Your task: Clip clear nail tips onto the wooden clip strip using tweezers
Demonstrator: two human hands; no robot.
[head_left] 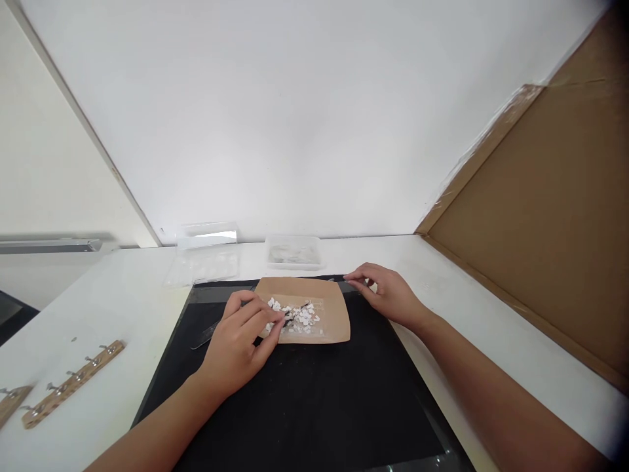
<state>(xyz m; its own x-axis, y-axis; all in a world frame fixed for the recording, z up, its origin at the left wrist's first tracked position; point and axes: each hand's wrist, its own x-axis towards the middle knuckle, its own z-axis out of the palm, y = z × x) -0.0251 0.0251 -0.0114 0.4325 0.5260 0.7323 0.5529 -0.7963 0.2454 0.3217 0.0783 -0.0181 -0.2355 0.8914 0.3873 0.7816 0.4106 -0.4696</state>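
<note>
My left hand (240,337) reaches over the near left part of a shallow brown paper tray (337,308). Its thumb and fingers are pinched together above the contents; anything between them is too small to name. Inside the tray lie many small white pieces (304,316), with a few thin dark bits among them. My right hand (388,292) is beyond the tray's right side, near the far edge of a black mat (314,400). Thumb and fingertips meet there in a pinch, and what they hold is unclear. Partly behind my left hand, a thin dark flat item (202,337) rests on the mat.
A clear plastic box (293,252) stands behind the mat, with clear plastic packaging (206,255) to its left. On the white table at left lies a wooden strip with metal hooks (73,385), near a second strip (12,401). A cardboard panel (535,216) leans at right.
</note>
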